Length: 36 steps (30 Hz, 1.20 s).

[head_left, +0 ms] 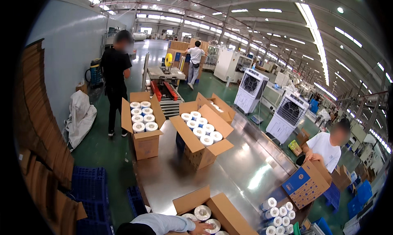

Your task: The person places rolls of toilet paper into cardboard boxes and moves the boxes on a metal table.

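Observation:
My left hand [199,227] reaches in from the lower edge in a light blue sleeve. Its fingers lie stretched out against white-wrapped rolls [202,213] inside an open cardboard box [228,213]. The lower part of that box is cut off by the picture edge. My right hand does not show. Farther along the metal table stand two more open boxes, one on the left [146,147] and one in the middle [200,158], both filled with upright rolls. Behind the middle one is another open box [226,110], with rolls partly visible.
Loose rolls [278,218] are stacked at the table's near right. A co-worker [326,151] there handles a blue-and-brown carton [305,185]. A roller conveyor with a taping machine [166,77] adjoins the far end. Another person [116,75] stands left, beyond blue pallets [89,186].

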Motion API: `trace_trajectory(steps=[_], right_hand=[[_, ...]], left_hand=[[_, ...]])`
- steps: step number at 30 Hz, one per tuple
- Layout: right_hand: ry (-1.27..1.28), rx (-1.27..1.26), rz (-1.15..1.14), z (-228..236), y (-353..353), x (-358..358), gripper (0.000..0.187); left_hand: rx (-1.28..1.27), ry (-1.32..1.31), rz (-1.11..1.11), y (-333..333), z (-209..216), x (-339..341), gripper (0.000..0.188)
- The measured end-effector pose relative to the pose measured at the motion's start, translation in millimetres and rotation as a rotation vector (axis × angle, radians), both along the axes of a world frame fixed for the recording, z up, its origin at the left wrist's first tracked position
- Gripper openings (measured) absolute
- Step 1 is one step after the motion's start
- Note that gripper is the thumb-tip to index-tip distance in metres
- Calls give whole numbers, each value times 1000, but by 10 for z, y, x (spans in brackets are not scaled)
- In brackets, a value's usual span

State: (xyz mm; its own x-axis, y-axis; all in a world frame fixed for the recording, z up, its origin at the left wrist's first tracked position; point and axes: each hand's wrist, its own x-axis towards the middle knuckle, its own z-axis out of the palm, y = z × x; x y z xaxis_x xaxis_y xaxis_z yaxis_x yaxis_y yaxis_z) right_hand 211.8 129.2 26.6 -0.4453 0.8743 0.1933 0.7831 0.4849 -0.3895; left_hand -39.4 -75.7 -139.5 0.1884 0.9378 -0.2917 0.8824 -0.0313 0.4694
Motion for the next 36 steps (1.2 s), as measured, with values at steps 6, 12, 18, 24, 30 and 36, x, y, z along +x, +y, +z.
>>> trace_trajectory(steps=[6, 12, 18, 24, 30, 36], right_hand=[[-23, 48, -111, -41, -81, 25, 39], [-21, -173, -73, 303, -157, -85, 46], [-21, -225, -92, 229, -110, -57, 48], [42, -300, -26, 335, -166, -148, 48], [52, -299, -56, 172, -60, -13, 49], [45, -275, -52, 306, -162, 30, 47]], left_hand=[[12, -1, 5, -7, 129, -46, 77], [-3, -15, 9, -87, 121, -6, 71], [12, -20, 4, -105, 203, 4, 65], [-75, 29, 6, -120, 98, 40, 92], [-91, -11, -3, -58, 62, 107, 94], [70, -92, -13, -175, -25, 140, 68]])
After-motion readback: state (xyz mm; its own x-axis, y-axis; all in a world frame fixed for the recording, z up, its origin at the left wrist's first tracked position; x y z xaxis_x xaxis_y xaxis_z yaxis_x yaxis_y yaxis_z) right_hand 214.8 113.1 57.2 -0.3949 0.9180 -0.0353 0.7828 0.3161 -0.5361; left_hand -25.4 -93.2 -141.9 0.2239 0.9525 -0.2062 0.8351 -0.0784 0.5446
